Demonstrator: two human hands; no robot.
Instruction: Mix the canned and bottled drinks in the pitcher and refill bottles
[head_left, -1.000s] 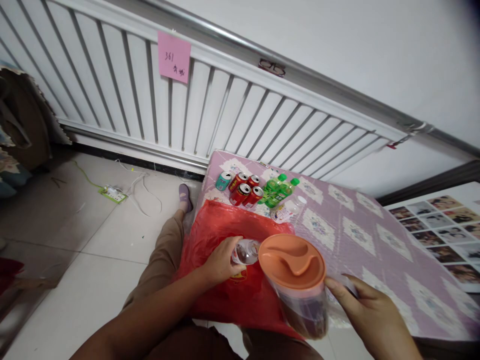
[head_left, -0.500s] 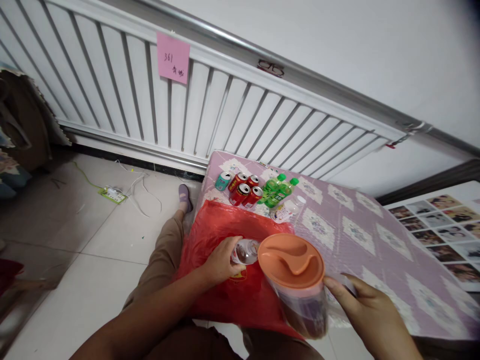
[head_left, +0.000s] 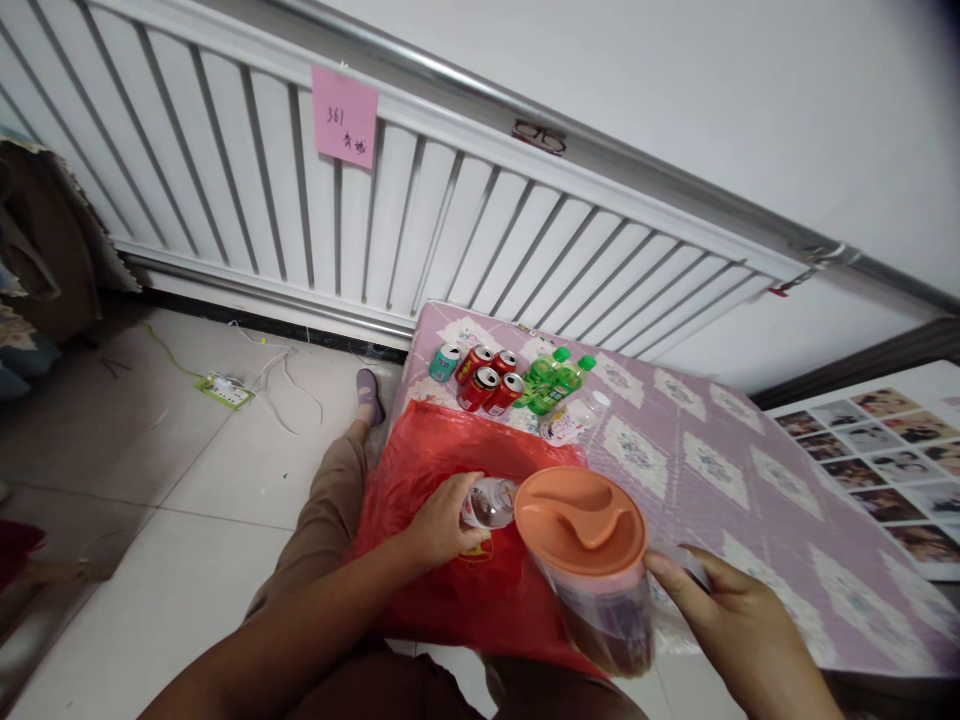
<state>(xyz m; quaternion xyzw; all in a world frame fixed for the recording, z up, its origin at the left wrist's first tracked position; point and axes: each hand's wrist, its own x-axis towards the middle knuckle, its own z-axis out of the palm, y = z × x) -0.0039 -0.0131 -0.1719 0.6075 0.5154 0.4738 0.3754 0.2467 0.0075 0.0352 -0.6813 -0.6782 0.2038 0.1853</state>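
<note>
Your left hand curls around a clear bottle above the near-left corner of the mattress. Your right hand grips the orange-lidded pitcher by its handle above the near edge, lid beside the bottle's mouth.

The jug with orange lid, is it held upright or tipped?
Tipped. The right hand holds the jug with its orange lid leaning toward the bottle in the left hand, and its base pointing away.

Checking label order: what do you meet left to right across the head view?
Power strip → purple shoe → teal can → held clear bottle → orange-lidded pitcher → photo sheet.
</note>
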